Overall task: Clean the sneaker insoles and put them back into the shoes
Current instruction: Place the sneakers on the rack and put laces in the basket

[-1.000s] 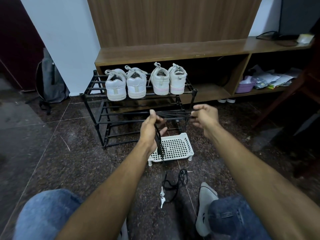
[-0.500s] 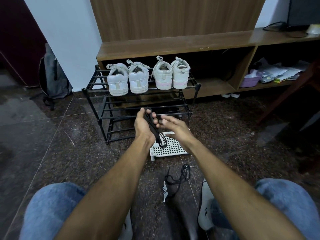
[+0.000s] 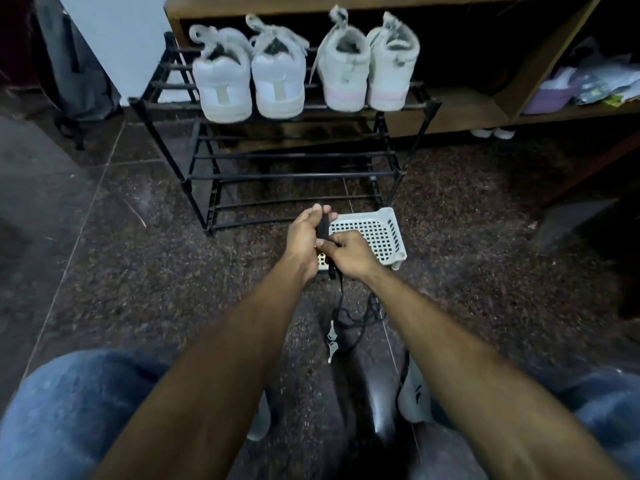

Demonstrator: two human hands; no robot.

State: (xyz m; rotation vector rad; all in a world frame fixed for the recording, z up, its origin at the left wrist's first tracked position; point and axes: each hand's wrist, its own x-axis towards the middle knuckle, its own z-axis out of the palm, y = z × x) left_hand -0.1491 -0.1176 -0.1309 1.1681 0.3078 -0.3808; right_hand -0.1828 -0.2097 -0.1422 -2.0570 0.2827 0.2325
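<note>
- Two hands meet over the near-left corner of our white perforated basket, which sits on the dark speckled floor in front of the black shoe rack.
- Our left hand has its fingers curled tight round a bundle of black lace, thumb up at the top of it.
- Our right hand is just below, touching the left; its fingers are curled in and its thumb pinches the same lace, whose tail hangs down past the wrist.
- Another black lace lies loose on the floor between our forearms, beside a small pale object we cannot identify.
- Four white sneakers stand heels toward us on the rack's top tier, well apart from our hands; their insoles cannot be seen.
- One white shoe shows by our right knee.
</note>
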